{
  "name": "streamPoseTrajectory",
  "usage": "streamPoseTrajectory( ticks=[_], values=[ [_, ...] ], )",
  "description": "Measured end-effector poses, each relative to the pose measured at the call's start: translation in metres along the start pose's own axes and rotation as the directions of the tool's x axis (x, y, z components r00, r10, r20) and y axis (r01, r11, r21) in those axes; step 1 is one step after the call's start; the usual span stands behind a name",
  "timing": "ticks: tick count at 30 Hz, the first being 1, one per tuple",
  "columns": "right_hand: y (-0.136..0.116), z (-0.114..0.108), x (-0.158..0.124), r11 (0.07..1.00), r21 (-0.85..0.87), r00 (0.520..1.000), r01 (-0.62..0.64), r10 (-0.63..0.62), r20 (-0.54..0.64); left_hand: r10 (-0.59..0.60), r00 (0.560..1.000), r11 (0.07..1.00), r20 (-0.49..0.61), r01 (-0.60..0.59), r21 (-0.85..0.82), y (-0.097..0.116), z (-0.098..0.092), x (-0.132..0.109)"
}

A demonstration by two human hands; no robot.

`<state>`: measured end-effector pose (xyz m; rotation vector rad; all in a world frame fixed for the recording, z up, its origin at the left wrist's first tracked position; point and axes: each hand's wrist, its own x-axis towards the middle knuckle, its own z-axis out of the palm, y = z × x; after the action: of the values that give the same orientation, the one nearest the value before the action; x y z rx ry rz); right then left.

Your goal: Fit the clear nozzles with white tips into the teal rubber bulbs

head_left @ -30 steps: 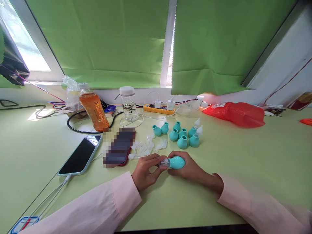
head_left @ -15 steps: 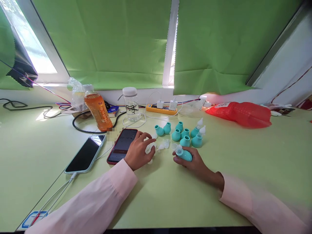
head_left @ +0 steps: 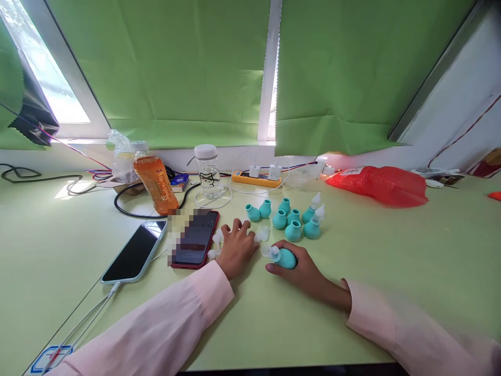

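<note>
My right hand [head_left: 299, 266] is wrapped round a teal squeeze bulb [head_left: 287, 258], which lies tilted with its mouth to the left. A clear plastic piece [head_left: 270, 252] sits at that mouth. Just to the left, my left hand [head_left: 239, 246] reaches down over small translucent plastic pieces [head_left: 217, 238] on the table, fingers spread and bent. Some of these pieces are hidden under the hand, and one clear piece [head_left: 264, 233] shows beyond its fingertips. Farther back stand several open-mouthed teal bulbs [head_left: 293, 231]. Two bulbs [head_left: 312, 228] at their right carry white pointed nozzles [head_left: 320, 211].
Left of my left hand lie a red-cased phone [head_left: 198, 240] and a second phone [head_left: 135, 253] on a cable. An orange drink bottle [head_left: 156, 183], a clear jar [head_left: 208, 172], an orange power strip [head_left: 256, 179] and a red plastic bag [head_left: 378, 184] line the back.
My left hand has moved right and its fingers have spread over the clear pieces. My right hand has shifted slightly left with the bulb. The view has shifted a little.
</note>
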<state>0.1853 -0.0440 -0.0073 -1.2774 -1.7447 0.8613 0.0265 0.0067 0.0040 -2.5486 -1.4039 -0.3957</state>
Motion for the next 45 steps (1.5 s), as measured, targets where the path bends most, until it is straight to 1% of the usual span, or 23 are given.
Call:
streamPoseTrajectory(
  ticks=[2, 5, 7, 8, 10, 13, 16, 18, 20, 22, 24, 27, 29, 33, 35, 39, 41, 43, 45],
  values=[
    [0.0, -0.002, 0.0, 1.0, 0.004, 1.0, -0.023, 0.023, -0.012, 0.001, 0.999, 0.999, -0.042, -0.003, -0.05, 0.0, 0.0, 0.002],
    [-0.004, -0.007, -0.002, 1.0, -0.003, 1.0, -0.014, 0.014, -0.004, 0.022, 0.984, 0.972, -0.178, -0.063, -0.228, -0.005, -0.002, -0.001],
    [-0.007, -0.01, -0.003, 0.999, -0.036, 0.999, 0.033, -0.033, 0.003, 0.01, 0.967, 0.91, -0.255, -0.114, -0.398, -0.008, -0.007, -0.006],
    [-0.008, -0.012, -0.004, 0.996, -0.064, 0.998, 0.066, -0.066, 0.003, -0.015, 0.963, 0.862, -0.269, -0.124, -0.491, -0.01, -0.01, -0.009],
    [-0.008, -0.014, -0.006, 0.982, -0.134, 0.99, 0.136, -0.138, -0.005, -0.056, 0.976, 0.749, -0.213, -0.1, -0.655, -0.011, -0.016, -0.015],
    [-0.004, -0.016, -0.007, 0.951, -0.234, 0.977, 0.203, -0.211, -0.012, -0.09, 0.995, 0.557, -0.051, 0.008, -0.83, -0.012, -0.019, -0.023],
    [0.002, -0.017, -0.008, 0.913, -0.33, 0.966, 0.241, -0.259, -0.013, -0.114, 0.985, 0.311, 0.127, 0.157, -0.937, -0.013, -0.017, -0.023],
    [0.005, -0.017, -0.008, 0.887, -0.382, 0.959, 0.26, -0.283, -0.004, -0.136, 0.968, 0.181, 0.21, 0.233, -0.955, -0.015, -0.015, -0.02],
    [0.008, -0.017, -0.008, 0.87, -0.417, 0.958, 0.261, -0.286, 0.003, -0.141, 0.954, 0.1, 0.265, 0.28, -0.955, -0.017, -0.015, -0.017],
    [0.01, -0.015, -0.008, 0.858, -0.446, 0.959, 0.256, -0.284, 0.006, -0.109, 0.947, 0.06, 0.301, 0.309, -0.949, -0.017, -0.016, -0.016],
    [0.01, -0.014, -0.009, 0.844, -0.47, 0.957, 0.259, -0.289, 0.008, -0.068, 0.944, 0.055, 0.323, 0.327, -0.943, -0.017, -0.017, -0.016],
    [0.01, -0.014, -0.01, 0.805, -0.519, 0.945, 0.288, -0.327, 0.018, -0.049, 0.94, 0.088, 0.336, 0.339, -0.937, -0.015, -0.018, -0.017],
    [0.009, -0.014, -0.011, 0.753, -0.572, 0.927, 0.326, -0.372, 0.039, -0.04, 0.945, 0.142, 0.324, 0.327, -0.934, -0.015, -0.019, -0.018],
    [0.009, -0.015, -0.012, 0.605, -0.685, 0.87, 0.405, -0.486, 0.085, -0.015, 0.96, 0.279, 0.28, 0.272, -0.921, -0.015, -0.021, -0.019],
    [0.009, -0.015, -0.012, 0.567, -0.707, 0.851, 0.422, -0.516, 0.094, 0.002, 0.966, 0.34, 0.258, 0.242, -0.909, -0.016, -0.022, -0.018],
    [0.008, -0.014, -0.012, 0.562, -0.704, 0.85, 0.434, -0.515, 0.113, 0.073, 0.982, 0.462, 0.177, 0.124, -0.878, -0.016, -0.022, -0.018],
    [0.007, -0.013, -0.012, 0.586, -0.685, 0.86, 0.433, -0.495, 0.12, 0.101, 0.986, 0.482, 0.135, 0.07, -0.874, -0.016, -0.023, -0.018],
    [0.006, -0.012, -0.013, 0.629, -0.652, 0.877, 0.424, -0.465, 0.122, 0.095, 0.987, 0.444, 0.126, 0.071, -0.893, -0.015, -0.024, -0.019],
    [0.005, -0.012, -0.013, 0.668, -0.623, 0.893, 0.408, -0.434, 0.119, 0.063, 0.983, 0.373, 0.17, 0.134, -0.918, -0.013, -0.025, -0.019]
  ],
)
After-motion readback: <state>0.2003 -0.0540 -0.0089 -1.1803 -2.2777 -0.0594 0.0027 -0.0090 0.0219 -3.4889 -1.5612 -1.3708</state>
